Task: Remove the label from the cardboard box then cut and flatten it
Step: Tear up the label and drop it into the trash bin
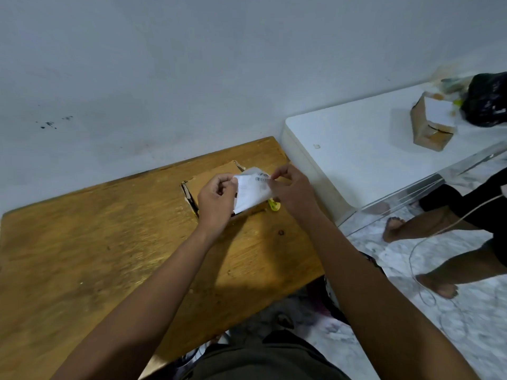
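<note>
A brown cardboard box [211,175] lies on the wooden table [96,242] near the wall. Above it I hold a white paper label [251,192] with a barcode, lifted off the box. My left hand [216,198] pinches its left edge. My right hand [292,189] pinches its upper right corner. A yellow tool [274,205], probably a cutter, peeks out on the table just under the label, mostly hidden by my right hand.
A white table [356,149] adjoins on the right, bearing a second cardboard box [432,123] and a black plastic bag [487,98]. Another person's bare legs [428,229] stand on the marble floor at right, with a thin white cable [417,248] trailing there.
</note>
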